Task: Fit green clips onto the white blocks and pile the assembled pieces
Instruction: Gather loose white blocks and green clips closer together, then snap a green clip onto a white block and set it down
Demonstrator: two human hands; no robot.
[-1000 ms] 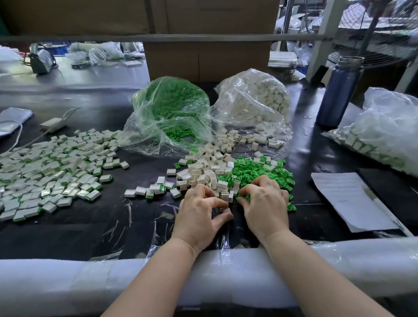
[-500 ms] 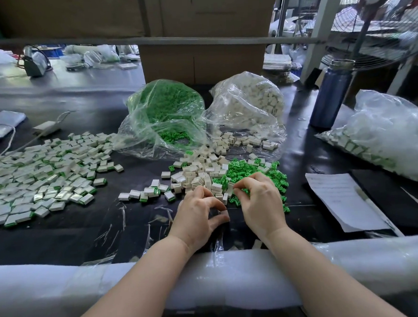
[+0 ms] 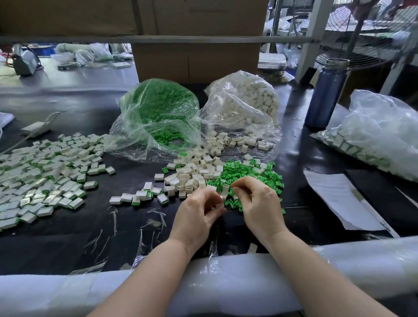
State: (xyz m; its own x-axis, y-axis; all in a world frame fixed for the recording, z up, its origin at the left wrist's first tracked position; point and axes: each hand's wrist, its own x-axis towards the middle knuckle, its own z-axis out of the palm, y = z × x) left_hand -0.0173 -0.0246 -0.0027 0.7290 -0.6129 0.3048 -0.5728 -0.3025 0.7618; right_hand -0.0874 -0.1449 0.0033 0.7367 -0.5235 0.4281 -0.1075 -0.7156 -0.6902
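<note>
Centre of frame, on the black table (image 3: 60, 243): loose white blocks (image 3: 192, 175), small, boxy, matt cream plastic, several with an open slot on one face. Just right of them and touching, a heap of green clips (image 3: 251, 174), bright glossy plastic, with a ribbed, star-like profile where seen end-on.

Left hand (image 3: 197, 216): fingers curled, thumb and fingertips pinching a white block at the near edge of the heap. Right hand (image 3: 260, 204): fingers curled, pinching something small just beside the left hand's block; a clip, judging by the green at the fingertips, but mostly hidden. The two hands are almost touching.

Left of frame: finished pieces (image 3: 31, 180) spread in a wide, flat scatter, each a white block with a green edge showing along one side. A short row of the same lies between this scatter and the hands.

Behind the heaps: clear crinkled bag of clips (image 3: 158, 115), mouth open toward the table; clear bag of blocks (image 3: 244, 106) beside it, blocks spilling out. Right edge: a third bag (image 3: 384, 136), cloudy plastic, holding white and green pieces.

Right of the hands: white sheet (image 3: 339, 198) with printed lines, too blurred to read. Upper right: blue bottle (image 3: 324, 95), cylindrical, metal cap, upright. Near edge: white foam padding (image 3: 64, 297) wrapped in clear film. Cardboard box (image 3: 195, 52) at top centre, no legible marking.
</note>
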